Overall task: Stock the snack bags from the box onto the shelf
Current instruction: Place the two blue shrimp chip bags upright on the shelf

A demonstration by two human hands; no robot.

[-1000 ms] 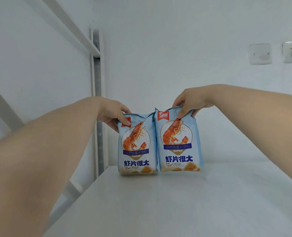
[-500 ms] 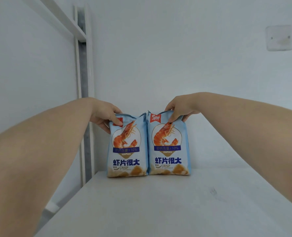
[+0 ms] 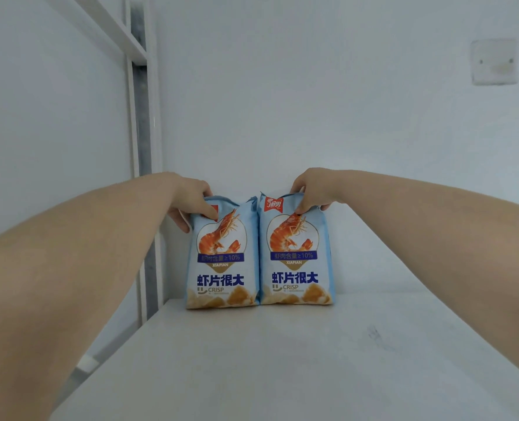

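Observation:
Two light-blue shrimp-crisp snack bags stand upright side by side at the back of the white shelf [image 3: 252,360], touching each other. My left hand [image 3: 191,199] pinches the top edge of the left bag [image 3: 222,268], thumb on its front. My right hand [image 3: 311,189] pinches the top edge of the right bag [image 3: 296,265] the same way. Both bags rest with their bottoms on the shelf board. The box is out of view.
A white shelf upright [image 3: 144,177] with a crossbar runs up at the left of the bags. The white back wall carries a blank wall plate [image 3: 494,61] at the upper right. A dark scuff [image 3: 376,334] marks the shelf board.
The view has shifted, so the bags and hands sit a little lower and more central in the frame. Both hands keep their grip on the bag tops; the bags stay standing in place.

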